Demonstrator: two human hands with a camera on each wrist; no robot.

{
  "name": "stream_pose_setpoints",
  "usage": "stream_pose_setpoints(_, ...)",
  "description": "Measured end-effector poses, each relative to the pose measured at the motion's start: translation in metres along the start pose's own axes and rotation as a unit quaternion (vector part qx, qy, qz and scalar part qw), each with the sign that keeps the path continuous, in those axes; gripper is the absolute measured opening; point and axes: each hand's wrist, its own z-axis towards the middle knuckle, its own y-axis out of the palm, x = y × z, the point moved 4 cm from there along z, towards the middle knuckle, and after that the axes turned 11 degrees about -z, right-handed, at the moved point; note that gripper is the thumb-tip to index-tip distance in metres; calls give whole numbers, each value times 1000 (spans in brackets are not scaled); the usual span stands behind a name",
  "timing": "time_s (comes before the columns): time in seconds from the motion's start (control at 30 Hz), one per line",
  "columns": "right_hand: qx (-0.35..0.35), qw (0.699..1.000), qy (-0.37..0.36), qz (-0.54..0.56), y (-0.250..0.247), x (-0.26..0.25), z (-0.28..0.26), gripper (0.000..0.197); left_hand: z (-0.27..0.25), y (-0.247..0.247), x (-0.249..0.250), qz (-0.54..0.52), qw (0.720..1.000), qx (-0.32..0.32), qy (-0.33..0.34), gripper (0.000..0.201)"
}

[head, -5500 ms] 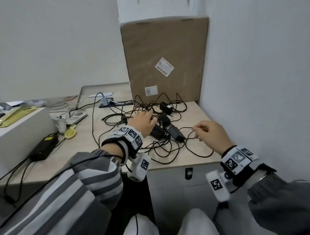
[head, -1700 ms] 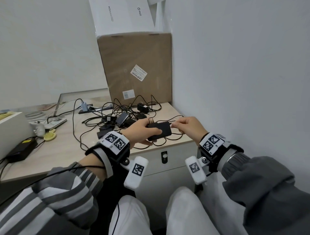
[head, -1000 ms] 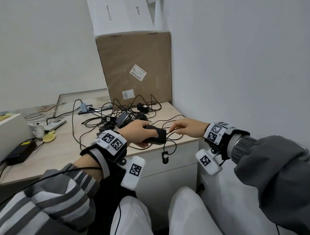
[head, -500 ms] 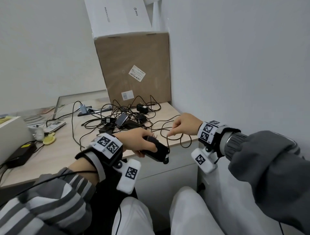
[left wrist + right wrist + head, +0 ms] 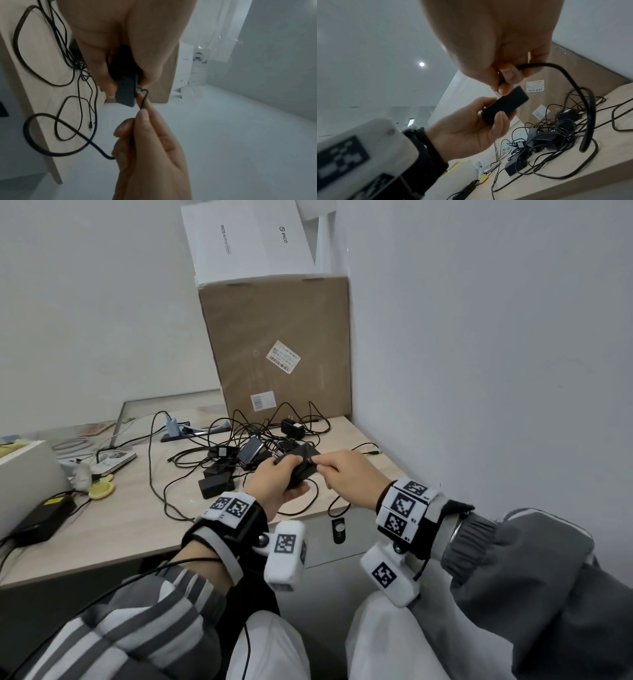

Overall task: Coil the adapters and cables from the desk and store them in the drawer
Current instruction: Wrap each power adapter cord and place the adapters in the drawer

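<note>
1. Your left hand grips a black adapter, fingers curled round its body, lifted just above the front edge of the counter.
2. Your right hand pinches that adapter's cable between thumb and fingertip, right beside the adapter's end, with the slack trailing back onto the counter.
3. By my reading, you are at the very start: no wrap lies round this adapter yet, so coiling has barely begun.
4. Left to do: the tangle of adapters and cables behind your hands is uncoiled, and nothing appears stored.
5. The drawer under the counter looks closed; only its front and lock show, so what is inside is hidden.
6. Your fingers cover most of the held adapter, and which loose cable belongs to which adapter in the tangle is hard to make out.
</note>
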Motion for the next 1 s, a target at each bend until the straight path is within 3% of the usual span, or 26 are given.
stream_pose_setpoints(0.27,17,999,-41,-14,6,-4,-3,26,-6,13,-8,-41,997,-63,-25,23)
stream_pose_setpoints(0.4,-2,997,-66,-48,8,-3,-4,25,-4,12,-10,-51,998,-45,-11,22)
stream_pose_setpoints(0.5,-2,997,-72,-2,8,-1,-9,42,-4,9,-6,-53,998,-27,15,32)
stream_pose_setpoints(0.57,10,997,-75,35,9,1,-13,43,-3,6,-2,-63,997,-4,32,36)
stream_pose_setpoints(0.8,29,989,-23,145,17,23,-25,22,1,-12,29,-151,983,71,74,24)
stream_pose_setpoints(1.0,-5,989,14,144,29,53,-27,21,1,-14,42,-193,979,11,68,24)
